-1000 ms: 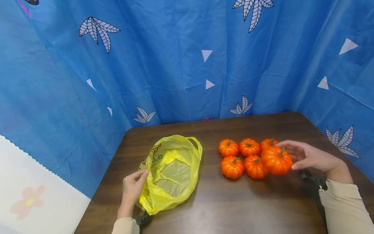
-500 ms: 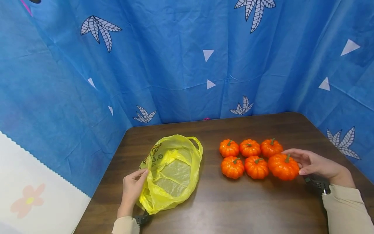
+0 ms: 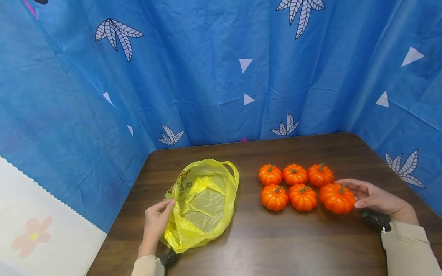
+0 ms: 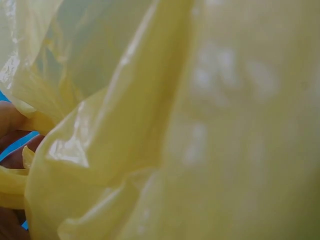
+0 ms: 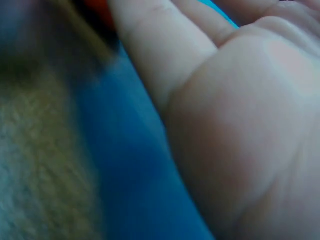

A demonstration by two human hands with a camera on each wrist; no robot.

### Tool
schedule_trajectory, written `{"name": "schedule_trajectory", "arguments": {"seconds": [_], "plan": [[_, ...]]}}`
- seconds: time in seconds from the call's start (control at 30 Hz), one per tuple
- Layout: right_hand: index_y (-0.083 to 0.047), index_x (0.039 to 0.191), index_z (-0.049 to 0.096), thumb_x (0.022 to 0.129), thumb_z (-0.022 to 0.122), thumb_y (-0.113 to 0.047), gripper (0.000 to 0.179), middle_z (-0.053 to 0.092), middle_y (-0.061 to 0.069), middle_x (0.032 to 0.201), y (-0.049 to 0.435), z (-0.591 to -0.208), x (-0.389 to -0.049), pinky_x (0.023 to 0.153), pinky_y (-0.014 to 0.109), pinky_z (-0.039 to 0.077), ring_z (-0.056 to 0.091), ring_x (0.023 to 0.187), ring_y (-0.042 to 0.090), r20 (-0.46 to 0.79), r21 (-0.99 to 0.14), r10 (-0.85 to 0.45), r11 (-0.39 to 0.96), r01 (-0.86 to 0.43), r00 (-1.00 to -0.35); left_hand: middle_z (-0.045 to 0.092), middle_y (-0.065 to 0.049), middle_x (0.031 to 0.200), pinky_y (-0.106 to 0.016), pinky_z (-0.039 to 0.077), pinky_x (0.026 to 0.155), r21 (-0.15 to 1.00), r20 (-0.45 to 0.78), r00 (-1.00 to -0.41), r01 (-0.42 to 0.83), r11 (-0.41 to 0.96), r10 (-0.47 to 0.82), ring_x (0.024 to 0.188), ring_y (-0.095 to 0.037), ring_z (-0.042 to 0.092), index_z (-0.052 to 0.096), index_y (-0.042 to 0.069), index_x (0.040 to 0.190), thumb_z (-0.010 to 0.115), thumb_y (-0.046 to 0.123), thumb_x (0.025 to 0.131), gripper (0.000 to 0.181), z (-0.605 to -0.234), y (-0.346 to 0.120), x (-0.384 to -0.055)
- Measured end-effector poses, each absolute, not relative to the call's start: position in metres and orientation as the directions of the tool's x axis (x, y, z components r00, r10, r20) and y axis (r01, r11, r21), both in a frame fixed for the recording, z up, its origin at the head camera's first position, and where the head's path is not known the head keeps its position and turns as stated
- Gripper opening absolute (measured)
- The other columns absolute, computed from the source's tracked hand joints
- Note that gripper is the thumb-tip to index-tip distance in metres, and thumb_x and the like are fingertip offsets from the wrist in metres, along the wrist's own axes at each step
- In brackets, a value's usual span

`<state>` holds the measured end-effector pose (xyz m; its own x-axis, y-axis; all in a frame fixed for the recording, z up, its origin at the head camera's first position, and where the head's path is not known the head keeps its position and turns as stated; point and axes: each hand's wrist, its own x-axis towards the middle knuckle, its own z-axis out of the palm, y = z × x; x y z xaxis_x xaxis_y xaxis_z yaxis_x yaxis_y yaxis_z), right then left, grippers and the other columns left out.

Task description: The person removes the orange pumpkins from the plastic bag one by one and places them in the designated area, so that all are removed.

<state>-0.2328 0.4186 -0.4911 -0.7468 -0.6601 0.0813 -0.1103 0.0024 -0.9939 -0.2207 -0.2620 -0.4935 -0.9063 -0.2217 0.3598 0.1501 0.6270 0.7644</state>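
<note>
On the right of the head view, my right hand [image 3: 380, 197] holds a small orange pumpkin [image 3: 337, 198] with a green stem, thumb at its right side and fingers partly hidden behind it. This pumpkin sits at the right end of the front row, beside several similar pumpkins [image 3: 302, 197]. A yellow plastic bag [image 3: 224, 226] stands with its mouth wide towards the camera. My left hand [image 3: 155, 224] pinches the bag's left rim between thumb and fingers. Yellow film fills most of the left wrist view, with fingers [image 4: 12, 120] at its left edge.
The brown wooden table [image 3: 276, 245] carries the bag at left and the pumpkins in two rows at right. A blue patterned curtain [image 3: 207, 76] hangs behind and around it. At the left lies a white cloth [image 3: 51, 214] with a flower print.
My right hand has brought the pumpkin rightward and down, from overlapping the back-row pumpkin to the front row's right end. The left hand and bag have stayed in place.
</note>
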Motion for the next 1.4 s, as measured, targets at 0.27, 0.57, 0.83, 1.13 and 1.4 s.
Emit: {"name": "schedule_trajectory", "arguments": {"seconds": [0.27, 0.57, 0.83, 1.13, 1.4], "plan": [[-0.017, 0.147, 0.046, 0.098, 0.052, -0.001, 0.052, 0.057, -0.010, 0.144, 0.417, -0.497, -0.233, 0.099, 0.024, 0.051, 0.058, 0.125, 0.008, 0.072, -0.994, -0.639, 0.019, -0.109, -0.766, 0.078, -0.013, 0.102, -0.014, 0.052, 0.075, 0.777, 0.349, -0.911, 0.150, 0.612, -0.219, 0.087, -0.002, 0.068, 0.079, 0.004, 0.104, 0.073, 0.016, 0.093, 0.018, -0.493, -0.262, -0.221], [-0.025, 0.147, 0.047, 0.099, 0.050, 0.001, 0.055, 0.054, -0.017, 0.146, 0.417, -0.499, -0.235, 0.101, 0.019, 0.048, 0.053, 0.129, 0.001, 0.059, -0.995, -0.656, 0.022, -0.096, -0.753, 0.078, -0.013, 0.103, -0.009, 0.050, 0.074, 0.768, 0.357, -0.908, 0.151, 0.622, -0.220, 0.088, -0.003, 0.068, 0.079, 0.004, 0.103, 0.073, 0.015, 0.092, 0.017, -0.493, -0.263, -0.222], [-0.028, 0.148, 0.045, 0.101, 0.048, 0.000, 0.055, 0.053, -0.017, 0.146, 0.417, -0.501, -0.236, 0.103, 0.021, 0.048, 0.053, 0.130, 0.001, 0.010, -0.999, -0.662, 0.033, -0.042, -0.750, 0.078, -0.012, 0.103, -0.007, 0.048, 0.076, 0.769, 0.358, -0.907, 0.151, 0.621, -0.221, 0.091, -0.006, 0.069, 0.079, 0.004, 0.103, 0.073, 0.015, 0.092, 0.017, -0.494, -0.263, -0.222], [-0.026, 0.147, 0.046, 0.102, 0.047, 0.001, 0.053, 0.055, -0.014, 0.145, 0.417, -0.502, -0.238, 0.103, 0.023, 0.049, 0.055, 0.129, 0.005, 0.020, -0.999, -0.676, 0.012, -0.038, -0.737, 0.078, -0.007, 0.102, -0.012, 0.051, 0.077, 0.754, 0.355, -0.907, 0.136, 0.643, -0.224, 0.090, -0.004, 0.068, 0.080, 0.006, 0.104, 0.074, 0.016, 0.091, 0.017, -0.493, -0.263, -0.222], [-0.025, 0.147, 0.045, 0.102, 0.046, 0.002, 0.053, 0.055, -0.014, 0.146, 0.417, -0.505, -0.239, 0.104, 0.022, 0.049, 0.055, 0.129, 0.004, 0.033, -0.999, -0.684, -0.003, -0.043, -0.729, 0.078, -0.007, 0.103, -0.009, 0.049, 0.078, 0.761, 0.343, -0.911, 0.128, 0.636, -0.227, 0.095, -0.009, 0.069, 0.079, 0.006, 0.104, 0.074, 0.016, 0.091, 0.017, -0.493, -0.263, -0.222]]}}
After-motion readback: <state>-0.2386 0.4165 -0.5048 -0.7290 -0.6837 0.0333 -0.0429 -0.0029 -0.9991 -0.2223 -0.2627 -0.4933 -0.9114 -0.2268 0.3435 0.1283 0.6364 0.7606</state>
